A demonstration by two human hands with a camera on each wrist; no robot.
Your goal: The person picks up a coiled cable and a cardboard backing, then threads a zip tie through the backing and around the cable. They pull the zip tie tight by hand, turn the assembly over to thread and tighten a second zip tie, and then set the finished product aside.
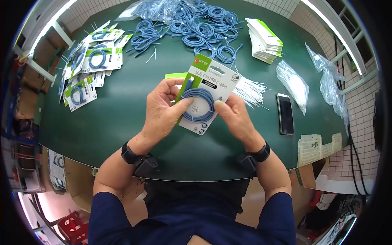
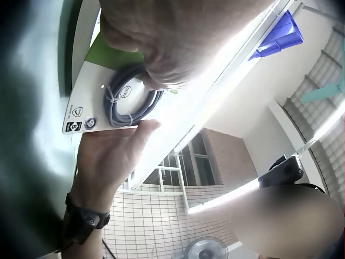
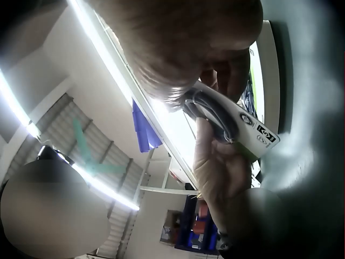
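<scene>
A white and green retail card (image 1: 223, 75) for a USB-C to USB-C cable is held up over the table, tilted slightly. On its front lies a coiled blue cable (image 1: 198, 92), with a connector showing near the upper left of the coil. My left hand (image 1: 159, 110) grips the card's left edge, thumb across the coil. On the other side my right hand (image 1: 237, 116) pinches the right edge, thumb on the front by the coil. In the left wrist view, small ties bind the coil (image 2: 114, 110). A green-edged piece (image 1: 173, 76) shows behind the card.
Carded cables (image 1: 98, 59) are heaped at the left, loose blue coils (image 1: 198, 28) at the back. A stack of cards (image 1: 263, 41) stands back right, with white cable ties (image 1: 251, 92), a plastic bag (image 1: 294, 83), a phone (image 1: 285, 114) and printed paper (image 1: 312, 149) nearer.
</scene>
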